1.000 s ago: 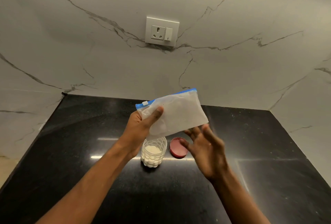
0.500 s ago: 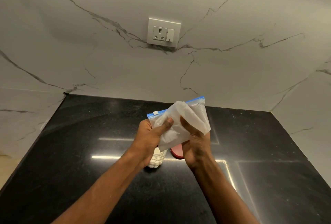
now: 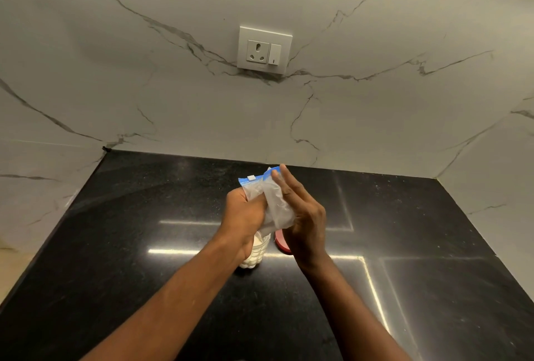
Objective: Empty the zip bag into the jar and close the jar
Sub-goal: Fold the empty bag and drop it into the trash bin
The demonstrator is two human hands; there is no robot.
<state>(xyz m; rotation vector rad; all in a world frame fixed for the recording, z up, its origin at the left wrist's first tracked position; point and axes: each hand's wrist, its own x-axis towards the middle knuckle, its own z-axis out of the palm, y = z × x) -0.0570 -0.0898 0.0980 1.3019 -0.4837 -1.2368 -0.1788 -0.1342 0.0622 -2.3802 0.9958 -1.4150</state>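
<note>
The clear zip bag (image 3: 274,204) with a blue seal strip is folded over between both hands, above the counter's middle. My left hand (image 3: 244,216) grips its left part in a closed fist. My right hand (image 3: 303,216) presses the bag's right side with a flat palm and extended fingers. Under the hands stands a small clear jar (image 3: 255,253), open and holding white contents, mostly hidden by my left hand. Just right of the jar, the red lid (image 3: 281,242) lies on the counter, partly covered by my right hand.
The black polished counter (image 3: 144,245) runs to marble walls at the back and on both sides. A white socket and switch plate (image 3: 264,49) is on the back wall.
The flat bag held up by my left hand alone has been folded smaller. My right hand came in from open air and now presses against it. Both hands dropped slightly.
</note>
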